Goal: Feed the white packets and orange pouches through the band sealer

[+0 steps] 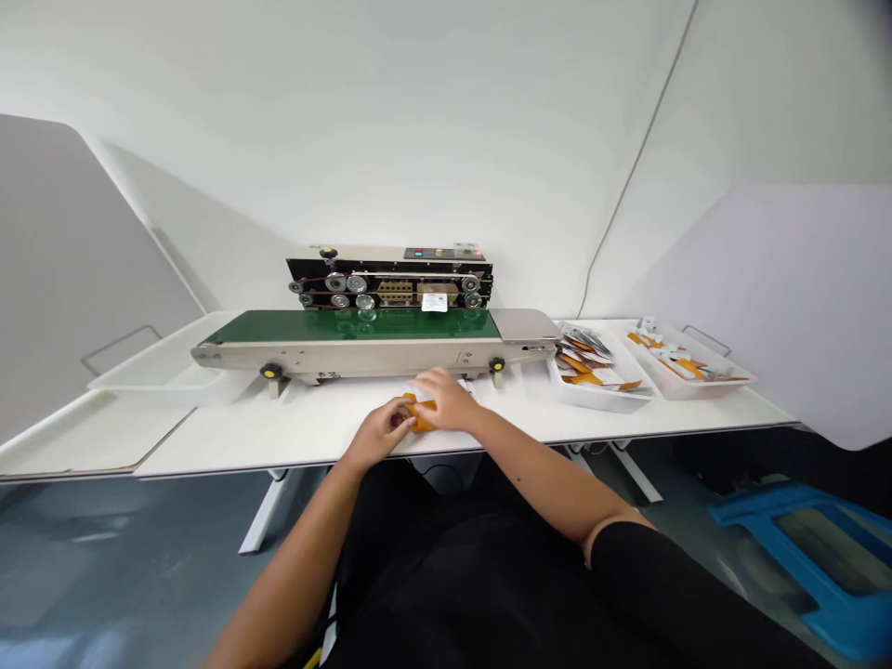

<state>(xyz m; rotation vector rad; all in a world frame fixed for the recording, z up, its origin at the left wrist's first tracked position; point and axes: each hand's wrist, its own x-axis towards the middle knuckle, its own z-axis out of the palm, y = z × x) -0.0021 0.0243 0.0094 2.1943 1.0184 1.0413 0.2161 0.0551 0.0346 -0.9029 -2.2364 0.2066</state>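
Observation:
Low over the front edge of the white table, both hands meet at a small orange packet (422,426). My left hand (380,431) grips its left side, thumb and fingers curled together. On the packet's right and upper side lies my right hand (450,401), its fingers bent round it. A pale piece shows at the packet's top, between the hands; what it is I cannot make out. Just behind them stands a band sealing machine (376,358) with a green conveyor belt (307,324). A small white card or label (434,302) sits at its rollers.
Right of the machine, a white bin (606,400) holds orange and silver packets. Beside it is another white bin (703,390) with similar packets. A white tray (150,386) stands at the left end. A blue plastic stool (801,548) is on the floor at right.

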